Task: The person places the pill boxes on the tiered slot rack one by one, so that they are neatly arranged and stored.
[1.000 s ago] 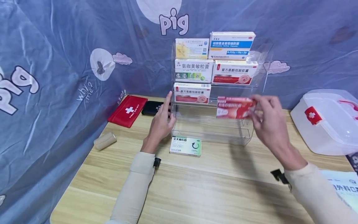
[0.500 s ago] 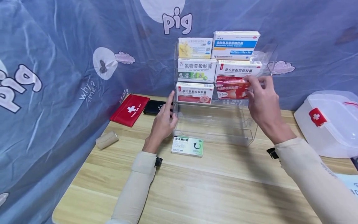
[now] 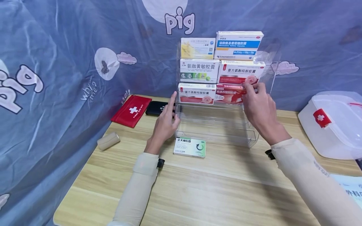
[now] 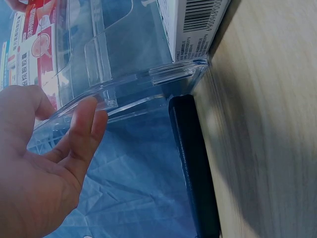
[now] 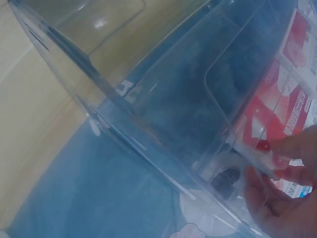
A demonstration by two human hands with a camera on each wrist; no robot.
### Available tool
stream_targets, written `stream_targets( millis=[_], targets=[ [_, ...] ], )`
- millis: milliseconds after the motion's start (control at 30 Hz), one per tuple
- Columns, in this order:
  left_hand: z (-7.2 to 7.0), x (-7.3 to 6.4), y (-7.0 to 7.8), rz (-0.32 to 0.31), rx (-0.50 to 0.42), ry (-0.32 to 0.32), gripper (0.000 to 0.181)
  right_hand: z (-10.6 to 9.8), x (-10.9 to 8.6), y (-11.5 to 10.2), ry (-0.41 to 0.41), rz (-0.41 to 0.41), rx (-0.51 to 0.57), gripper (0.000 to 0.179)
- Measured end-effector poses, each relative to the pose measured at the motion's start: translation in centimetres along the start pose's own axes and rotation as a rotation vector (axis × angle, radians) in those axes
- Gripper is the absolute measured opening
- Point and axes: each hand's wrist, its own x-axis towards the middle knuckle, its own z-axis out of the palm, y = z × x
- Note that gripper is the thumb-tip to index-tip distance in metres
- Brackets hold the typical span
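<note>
A clear acrylic display rack (image 3: pixel 215 125) stands on the table with medicine boxes in its upper tiers. My right hand (image 3: pixel 260 108) pinches the right end of a red medicine box (image 3: pixel 227 93), which sits in the third tier beside a white-and-red medicine box (image 3: pixel 196 94). In the right wrist view, the fingers of the right hand (image 5: pixel 285 181) are at that red box (image 5: pixel 272 106), behind the clear side panel. My left hand (image 3: pixel 164 121) touches the rack's left side with extended fingers; the left wrist view shows this hand (image 4: pixel 54 158) against the panel edge.
A green-and-white medicine box (image 3: pixel 189 147) lies before the rack. To the left are a red first aid pouch (image 3: pixel 132 111), a black case (image 3: pixel 158 108) and a beige roll (image 3: pixel 108 141). A white first aid container (image 3: pixel 331 125) stands right, with a pale blue packet (image 3: pixel 346 185) nearer.
My right hand has carried the red medicine box up and back into the third tier, right of the white-and-red box. The left hand has stayed at the rack's side.
</note>
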Motion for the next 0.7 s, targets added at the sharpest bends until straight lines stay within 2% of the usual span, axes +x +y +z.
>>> stream_targets(
  millis=[167,300,400,467,533,600,700],
  targets=[
    [0.1,0.0,-0.1,-0.004,0.003,0.004,0.093,0.4,-0.6,-0.3,0.077,-0.087,-0.053,0.053],
    [0.1,0.0,-0.1,-0.001,-0.001,-0.001,0.093,-0.3,-2.0,-1.4,0.096,-0.03,-0.059,0.066],
    [0.1,0.1,-0.2,0.004,0.004,0.002,0.093,-0.4,-3.7,-2.7,0.105,-0.047,-0.024,0.058],
    [0.1,0.2,-0.1,0.01,0.004,0.005,0.093,-0.1,-5.1,-3.8,0.092,-0.1,0.011,0.044],
    [0.1,0.3,0.0,0.014,0.003,0.008,0.093,0.9,-6.5,-5.1,0.019,-0.157,0.052,0.028],
    [0.1,0.3,0.0,0.013,0.0,0.009,0.093,2.2,-7.9,-6.5,-0.148,-0.164,0.097,0.018],
    [0.1,0.1,0.0,0.006,-0.002,0.002,0.093,4.4,-9.8,-8.3,-0.385,-0.146,0.108,0.026]
  ],
)
